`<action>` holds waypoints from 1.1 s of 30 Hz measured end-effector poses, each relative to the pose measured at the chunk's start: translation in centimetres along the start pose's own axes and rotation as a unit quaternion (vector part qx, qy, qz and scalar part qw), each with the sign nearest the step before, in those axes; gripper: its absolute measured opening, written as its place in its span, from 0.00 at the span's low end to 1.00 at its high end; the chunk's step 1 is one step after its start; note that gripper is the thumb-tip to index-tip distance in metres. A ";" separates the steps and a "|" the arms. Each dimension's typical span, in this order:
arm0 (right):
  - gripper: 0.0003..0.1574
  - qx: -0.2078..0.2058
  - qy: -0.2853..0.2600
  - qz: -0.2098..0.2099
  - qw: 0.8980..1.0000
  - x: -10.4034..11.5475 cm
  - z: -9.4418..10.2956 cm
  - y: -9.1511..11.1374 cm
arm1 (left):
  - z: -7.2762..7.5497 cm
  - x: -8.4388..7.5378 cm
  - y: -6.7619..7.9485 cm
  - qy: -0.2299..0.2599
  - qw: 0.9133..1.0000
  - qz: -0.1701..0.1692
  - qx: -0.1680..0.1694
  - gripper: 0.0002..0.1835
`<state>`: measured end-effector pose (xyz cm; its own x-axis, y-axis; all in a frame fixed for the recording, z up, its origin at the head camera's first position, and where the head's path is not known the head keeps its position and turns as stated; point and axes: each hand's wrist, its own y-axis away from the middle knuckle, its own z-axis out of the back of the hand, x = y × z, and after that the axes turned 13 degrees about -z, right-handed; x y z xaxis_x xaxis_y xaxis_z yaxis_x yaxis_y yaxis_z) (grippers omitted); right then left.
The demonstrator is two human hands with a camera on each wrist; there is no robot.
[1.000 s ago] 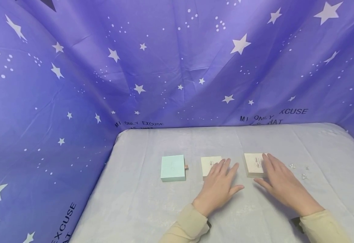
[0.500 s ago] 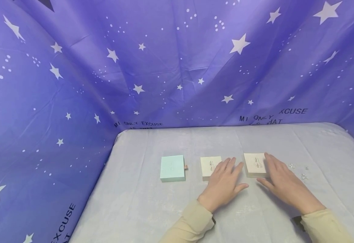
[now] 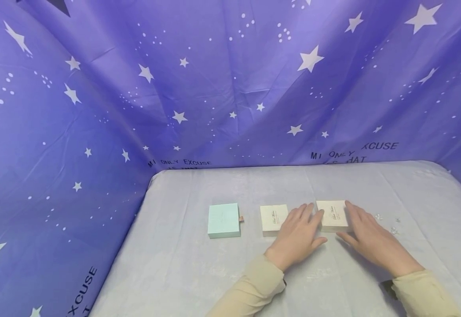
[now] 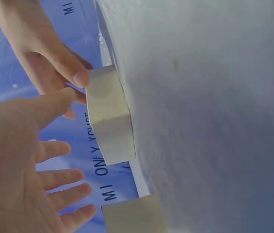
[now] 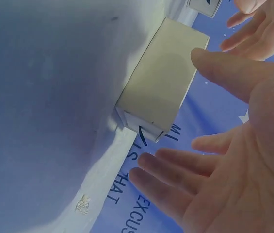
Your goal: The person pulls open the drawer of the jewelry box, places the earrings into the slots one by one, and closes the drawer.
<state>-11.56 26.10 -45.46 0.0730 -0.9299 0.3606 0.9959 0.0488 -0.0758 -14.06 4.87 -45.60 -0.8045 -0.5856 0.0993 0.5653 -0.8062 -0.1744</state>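
Note:
In the head view a cream box with dark script on its lid sits on the cloth between my two hands. My left hand is at its left side, fingers spread, the index tip right at the edge. At its right side is my right hand, fingers extended and thumb near the front corner. The right wrist view shows a dark ribbon tab sticking out of the box's end, below the right thumb. Another cream box is left of my left hand, which covers part of it.
Farther left lies a mint-green box with a small orange tab. Several small clear sparkly pieces lie right of my right hand. A purple star-printed curtain stands behind the cloth-covered table.
My left hand has moved right, off the middle cream box and over to the right-hand one. My right hand has shifted slightly from that box's top to its right side.

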 end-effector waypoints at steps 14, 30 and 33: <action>0.44 0.005 -0.003 0.007 1.000 -0.5 -0.3 -0.3 | -0.6 0.1 -1.5 -0.008 1.000 -0.005 0.005 0.38; 0.37 -0.009 0.000 0.036 0.999 -0.6 -0.2 -1.3 | -1.1 0.8 -3.0 0.030 0.998 0.004 0.047 0.39; 0.37 0.003 -0.001 0.027 1.000 -0.6 0.0 -1.6 | -1.3 0.9 -3.3 0.033 0.999 0.001 0.037 0.36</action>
<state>-13.16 26.62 -45.53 0.1260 -0.9255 0.3572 0.9909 0.1002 -0.0898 -16.84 7.15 -46.18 -0.8127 -0.5816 0.0341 0.5762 -0.8111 -0.1009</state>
